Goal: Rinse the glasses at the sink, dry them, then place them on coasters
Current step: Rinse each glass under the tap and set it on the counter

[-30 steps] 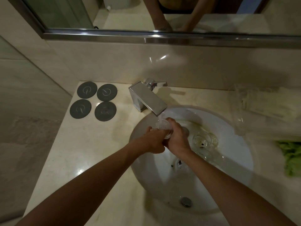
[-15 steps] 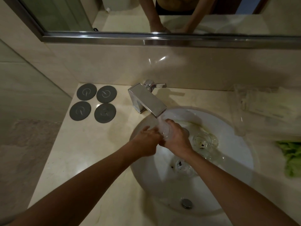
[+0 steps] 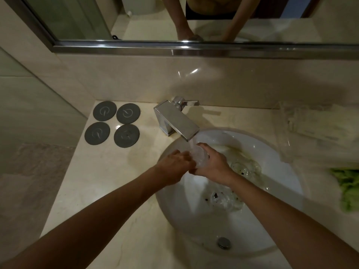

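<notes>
A clear glass (image 3: 199,155) is tilted under the running chrome tap (image 3: 175,121), above the white sink (image 3: 281,191). My right hand (image 3: 212,165) is wrapped around the glass. My left hand (image 3: 173,162) touches its left side, fingers against the rim. Two more glasses lie in the basin: one (image 3: 243,168) to the right of my right hand, another (image 3: 226,199) lower, with dark specks in it. Several dark grey round coasters (image 3: 115,124) sit bare on the counter left of the tap.
A pale cloth or towel (image 3: 318,131) lies on the counter at the right, with a green cloth (image 3: 347,189) below it. The sink drain (image 3: 224,242) is near the front. A mirror (image 3: 174,18) runs along the wall above. The counter ends at the left.
My left hand has shifted a little to the left on the glass, and the glass has tilted more toward the tap's stream. The other glasses have not moved.
</notes>
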The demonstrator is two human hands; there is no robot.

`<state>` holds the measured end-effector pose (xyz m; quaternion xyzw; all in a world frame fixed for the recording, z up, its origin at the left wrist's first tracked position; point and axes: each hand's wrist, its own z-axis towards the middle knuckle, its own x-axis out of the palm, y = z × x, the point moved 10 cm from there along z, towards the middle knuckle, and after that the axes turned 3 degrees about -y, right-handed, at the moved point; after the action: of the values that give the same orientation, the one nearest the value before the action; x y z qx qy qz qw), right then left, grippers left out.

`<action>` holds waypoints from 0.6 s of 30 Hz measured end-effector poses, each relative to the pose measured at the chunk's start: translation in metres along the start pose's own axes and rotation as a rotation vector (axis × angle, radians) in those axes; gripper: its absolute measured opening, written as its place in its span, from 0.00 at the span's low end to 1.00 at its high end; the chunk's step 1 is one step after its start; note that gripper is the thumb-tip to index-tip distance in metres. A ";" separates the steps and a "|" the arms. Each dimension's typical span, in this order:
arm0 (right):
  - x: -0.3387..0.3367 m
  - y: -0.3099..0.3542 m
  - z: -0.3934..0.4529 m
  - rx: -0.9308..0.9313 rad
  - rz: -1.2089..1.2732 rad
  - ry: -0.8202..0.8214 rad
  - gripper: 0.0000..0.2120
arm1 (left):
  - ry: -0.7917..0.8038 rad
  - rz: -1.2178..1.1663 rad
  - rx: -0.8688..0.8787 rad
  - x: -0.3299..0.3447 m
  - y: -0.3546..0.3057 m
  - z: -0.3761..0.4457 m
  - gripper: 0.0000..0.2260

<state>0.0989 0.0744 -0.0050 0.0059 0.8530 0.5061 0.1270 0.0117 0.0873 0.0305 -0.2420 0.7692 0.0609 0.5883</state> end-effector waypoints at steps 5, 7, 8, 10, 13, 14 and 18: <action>0.002 -0.005 0.002 0.082 0.195 -0.041 0.33 | -0.004 -0.298 -0.175 -0.008 0.007 0.009 0.19; -0.003 -0.009 0.006 0.086 0.209 -0.107 0.33 | 0.025 -0.557 -0.235 -0.004 0.003 0.010 0.25; -0.005 -0.004 0.005 0.053 0.160 -0.117 0.31 | 0.024 -0.669 -0.257 -0.005 0.000 0.009 0.28; -0.009 0.006 0.001 -0.046 -0.002 -0.132 0.17 | -0.021 -0.866 -0.288 -0.012 -0.004 0.008 0.31; -0.006 0.005 0.001 -0.077 -0.061 -0.138 0.12 | -0.108 -1.208 -0.337 -0.018 -0.011 0.006 0.33; -0.014 0.008 0.000 -0.085 -0.157 -0.219 0.13 | -0.123 -1.302 -0.377 -0.014 -0.009 0.006 0.34; -0.012 0.013 0.001 -0.167 -0.473 -0.202 0.36 | -0.205 -1.006 -0.271 -0.016 -0.002 0.008 0.28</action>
<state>0.1092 0.0804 0.0084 -0.1536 0.7689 0.5278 0.3264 0.0226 0.0931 0.0433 -0.6479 0.4816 -0.1066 0.5805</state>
